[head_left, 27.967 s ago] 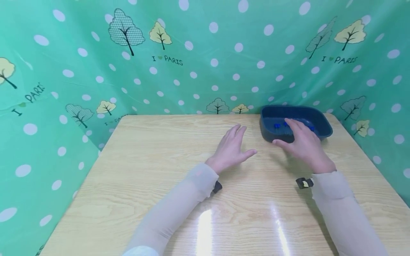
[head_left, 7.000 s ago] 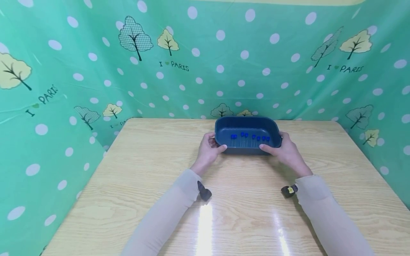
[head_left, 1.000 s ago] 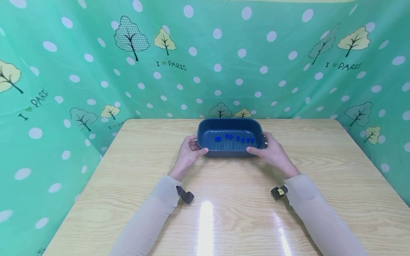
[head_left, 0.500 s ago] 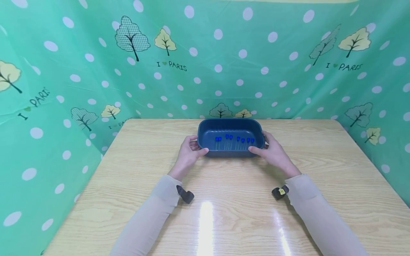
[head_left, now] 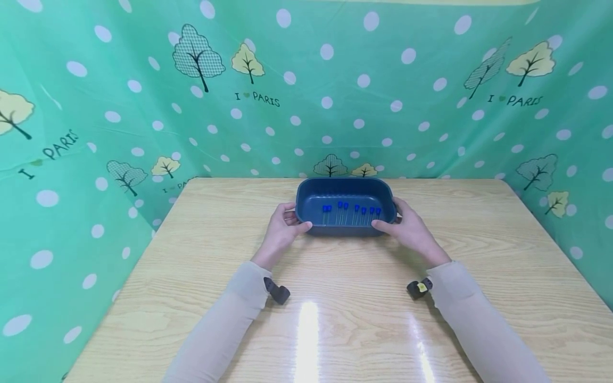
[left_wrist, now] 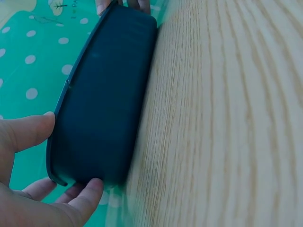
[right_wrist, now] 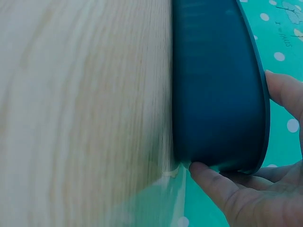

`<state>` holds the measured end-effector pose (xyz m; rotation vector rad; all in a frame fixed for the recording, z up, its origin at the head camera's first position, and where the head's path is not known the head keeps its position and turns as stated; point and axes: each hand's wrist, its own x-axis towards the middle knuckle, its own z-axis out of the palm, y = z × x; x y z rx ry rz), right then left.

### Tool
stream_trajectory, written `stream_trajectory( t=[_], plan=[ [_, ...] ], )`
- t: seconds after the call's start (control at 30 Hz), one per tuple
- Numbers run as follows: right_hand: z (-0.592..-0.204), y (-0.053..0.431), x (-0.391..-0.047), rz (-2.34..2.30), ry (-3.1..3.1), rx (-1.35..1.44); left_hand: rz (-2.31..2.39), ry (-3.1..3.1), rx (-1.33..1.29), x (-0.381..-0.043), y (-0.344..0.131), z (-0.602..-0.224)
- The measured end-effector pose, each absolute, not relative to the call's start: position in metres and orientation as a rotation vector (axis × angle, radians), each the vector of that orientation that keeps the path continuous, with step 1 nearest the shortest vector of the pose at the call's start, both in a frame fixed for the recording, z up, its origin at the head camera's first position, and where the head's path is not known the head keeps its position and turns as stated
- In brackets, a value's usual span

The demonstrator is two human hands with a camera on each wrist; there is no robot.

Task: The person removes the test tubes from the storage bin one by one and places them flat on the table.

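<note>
Clamping the tub (head_left: 342, 231) between left hand (head_left: 280, 230) and right hand (head_left: 409, 230), on the counter (head_left: 347, 276)! After shifting toward the left hand's side, now barely moving, seemingly just being steadied in place.

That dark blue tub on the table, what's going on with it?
A person is holding the dark blue, rounded, plastic-looking tub, with the left hand at one end and the right hand at the other, thumbs on its rim. It sits upright near the back of the pale wood-grain table and appears to rest on it. Small bright blue pieces lie inside.
</note>
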<state>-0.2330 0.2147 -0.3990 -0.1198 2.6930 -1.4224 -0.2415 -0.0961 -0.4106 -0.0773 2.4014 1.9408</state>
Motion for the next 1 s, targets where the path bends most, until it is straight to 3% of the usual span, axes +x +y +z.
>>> stream_trajectory(
  t=[0.63, 1.0],
  plan=[
    [-0.4, 0.216, -0.232, -1.39, 2.703, -0.096, 1.806, 2.539, -0.076, -0.244, -0.095, -0.393],
    [-0.402, 0.214, -0.232, -1.394, 2.706, -0.093, 1.628, 2.768, 0.076, -0.247, -0.089, -0.378]
  ],
)
